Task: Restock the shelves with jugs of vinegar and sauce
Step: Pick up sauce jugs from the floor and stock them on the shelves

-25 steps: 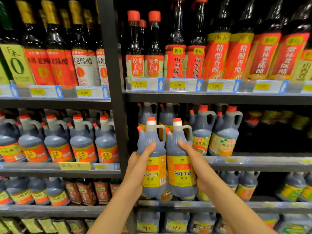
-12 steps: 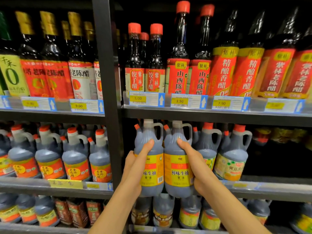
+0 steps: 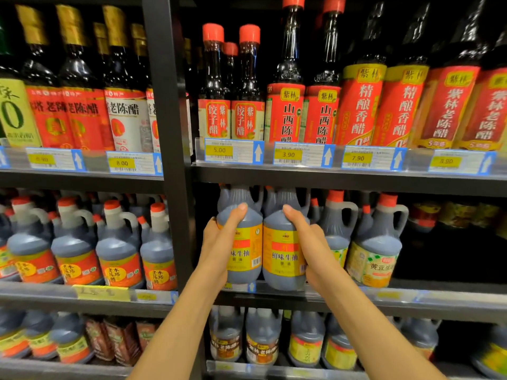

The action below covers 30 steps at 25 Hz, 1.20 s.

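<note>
Yellow-labelled, the 2 jugs, left jug (image 3: 242, 244) gripped by the left hand (image 3: 219, 242) and right jug (image 3: 284, 248) by the right hand (image 3: 310, 242), could snag their tops under the upper shelf (image 3: 343, 178) and tip.

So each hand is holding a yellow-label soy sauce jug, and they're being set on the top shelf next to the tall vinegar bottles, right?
Not quite. The left hand and right hand each hold a yellow-label jug, but the head view shows them at the middle shelf, beside the other handled jugs, below the tall vinegar bottles.
</note>
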Each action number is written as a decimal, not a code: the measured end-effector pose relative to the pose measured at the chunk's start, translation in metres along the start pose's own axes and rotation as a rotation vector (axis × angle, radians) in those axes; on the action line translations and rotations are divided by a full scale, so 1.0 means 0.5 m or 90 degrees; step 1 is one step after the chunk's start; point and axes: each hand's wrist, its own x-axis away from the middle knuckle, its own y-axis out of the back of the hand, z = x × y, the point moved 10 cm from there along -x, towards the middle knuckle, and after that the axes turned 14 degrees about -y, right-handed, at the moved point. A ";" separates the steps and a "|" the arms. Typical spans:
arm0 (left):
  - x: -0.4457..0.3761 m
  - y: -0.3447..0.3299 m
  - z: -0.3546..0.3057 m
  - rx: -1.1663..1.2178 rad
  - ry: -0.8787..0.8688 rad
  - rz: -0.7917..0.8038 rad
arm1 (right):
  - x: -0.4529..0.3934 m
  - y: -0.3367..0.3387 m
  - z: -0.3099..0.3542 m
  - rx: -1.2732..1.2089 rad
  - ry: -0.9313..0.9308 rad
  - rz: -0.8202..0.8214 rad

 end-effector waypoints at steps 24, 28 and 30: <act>-0.012 0.065 0.089 -0.151 -0.035 -0.076 | -0.071 -0.030 -0.068 0.011 0.125 0.017; -0.002 0.063 0.077 -0.147 -0.057 -0.080 | -0.059 -0.025 -0.061 0.032 0.124 0.000; 0.001 0.064 0.078 -0.152 -0.057 -0.081 | -0.055 -0.025 -0.063 0.041 0.111 0.004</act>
